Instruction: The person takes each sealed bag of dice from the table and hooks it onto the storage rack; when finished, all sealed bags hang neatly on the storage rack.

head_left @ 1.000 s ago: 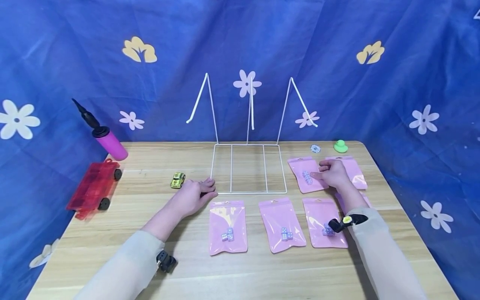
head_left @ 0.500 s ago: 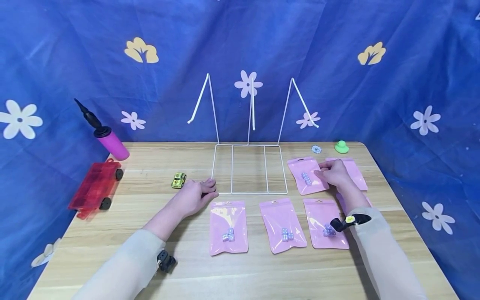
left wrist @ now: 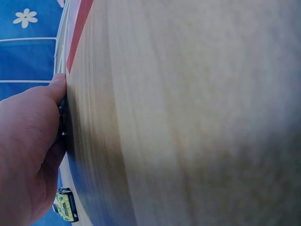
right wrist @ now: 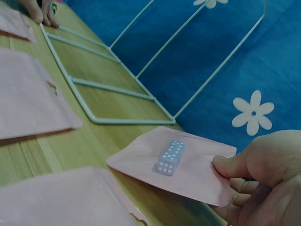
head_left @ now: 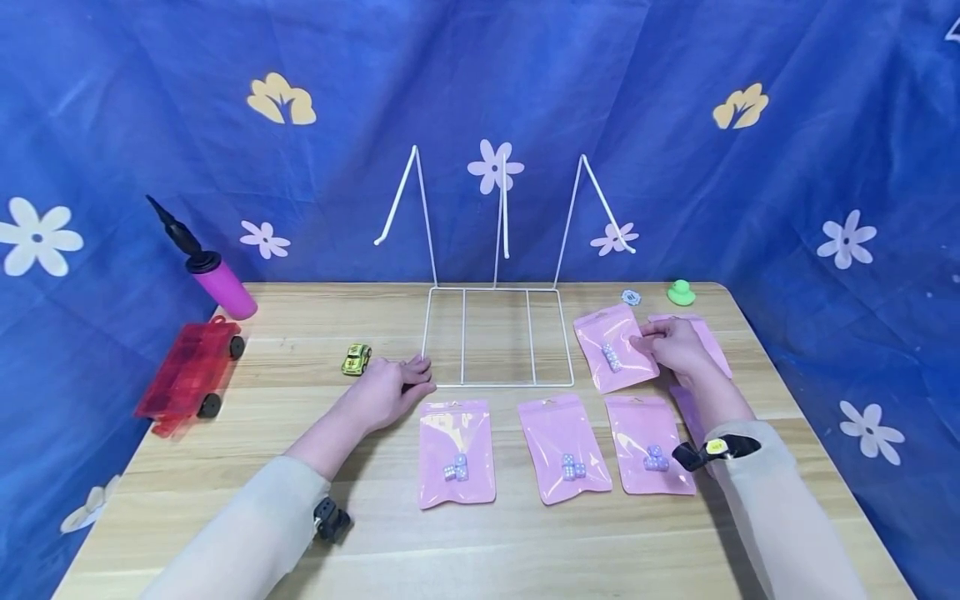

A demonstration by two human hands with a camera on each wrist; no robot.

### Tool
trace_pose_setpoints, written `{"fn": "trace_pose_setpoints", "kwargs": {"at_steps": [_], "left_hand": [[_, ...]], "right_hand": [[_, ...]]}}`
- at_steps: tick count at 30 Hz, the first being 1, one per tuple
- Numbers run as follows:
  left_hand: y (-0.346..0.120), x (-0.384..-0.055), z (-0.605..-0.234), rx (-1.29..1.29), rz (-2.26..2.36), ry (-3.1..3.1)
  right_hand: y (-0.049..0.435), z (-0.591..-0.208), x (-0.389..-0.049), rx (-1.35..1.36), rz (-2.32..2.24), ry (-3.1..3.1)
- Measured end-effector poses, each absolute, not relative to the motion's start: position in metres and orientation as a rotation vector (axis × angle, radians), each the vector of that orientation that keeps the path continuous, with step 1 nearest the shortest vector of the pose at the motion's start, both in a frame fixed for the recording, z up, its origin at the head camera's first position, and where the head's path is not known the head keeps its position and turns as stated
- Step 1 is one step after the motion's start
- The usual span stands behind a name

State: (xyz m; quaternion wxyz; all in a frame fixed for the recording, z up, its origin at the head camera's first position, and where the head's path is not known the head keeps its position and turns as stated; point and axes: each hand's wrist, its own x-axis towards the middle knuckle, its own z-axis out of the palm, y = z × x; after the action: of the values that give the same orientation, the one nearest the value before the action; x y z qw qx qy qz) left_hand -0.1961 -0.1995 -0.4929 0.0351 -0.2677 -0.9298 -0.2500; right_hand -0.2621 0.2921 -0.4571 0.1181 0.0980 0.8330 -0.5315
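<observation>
My right hand (head_left: 678, 346) pinches the right edge of a pink zip pouch (head_left: 613, 354), thumb on top and fingers underneath. In the right wrist view this pouch (right wrist: 197, 165) tilts up from the table, with a short row of lilac dice (right wrist: 170, 157) showing through its front. My left hand (head_left: 386, 392) grips the front left corner of a white wire rack (head_left: 497, 386), thumb at the front rod. The rack's three prongs rise at the back and bear nothing. Three more pouches with dice, a left pouch (head_left: 456, 433), a middle pouch (head_left: 558, 425) and a right pouch (head_left: 637, 421), lie in front.
Two more pouches lie partly hidden by the right arm, one a far-right pouch (head_left: 712, 346). A green duck (head_left: 681, 292) and a poker chip (head_left: 631, 297) sit behind. On the left are a yellow toy car (head_left: 356, 359), red cart (head_left: 187, 371) and pink pump (head_left: 225, 287).
The right hand has taken hold of the pouch's right edge and turned and raised it slightly off the table. My left hand has stayed at the rack's corner.
</observation>
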Motion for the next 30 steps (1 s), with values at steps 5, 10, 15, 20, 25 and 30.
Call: {"fn": "trace_pose_setpoints", "kwargs": {"at_steps": [5, 10, 15, 20, 25, 30], "left_hand": [[-0.200, -0.196, -0.492, -0.809, -0.779, -2.861], [-0.199, -0.195, -0.492, -0.807, -0.779, -2.860], [-0.199, -0.195, -0.493, -0.810, -0.786, -2.852], [-0.199, -0.195, -0.494, -0.808, -0.785, -2.837], [-0.199, -0.196, -0.496, -0.812, -0.792, -2.837], [-0.199, -0.197, -0.496, -0.823, -0.796, -2.824]], "right_hand": [[0.289, -0.448, -0.256, 0.262, -1.615, 2.406], [0.286, -0.438, -0.248, 0.229, -1.675, 2.409], [0.282, -0.427, -0.239, 0.194, -1.717, 2.445], [0.277, -0.417, -0.232, 0.186, -1.772, 2.468], [0.273, -0.408, -0.224, 0.164, -1.810, 2.500], [0.270, -0.400, -0.217, 0.176, -1.820, 2.511]]}}
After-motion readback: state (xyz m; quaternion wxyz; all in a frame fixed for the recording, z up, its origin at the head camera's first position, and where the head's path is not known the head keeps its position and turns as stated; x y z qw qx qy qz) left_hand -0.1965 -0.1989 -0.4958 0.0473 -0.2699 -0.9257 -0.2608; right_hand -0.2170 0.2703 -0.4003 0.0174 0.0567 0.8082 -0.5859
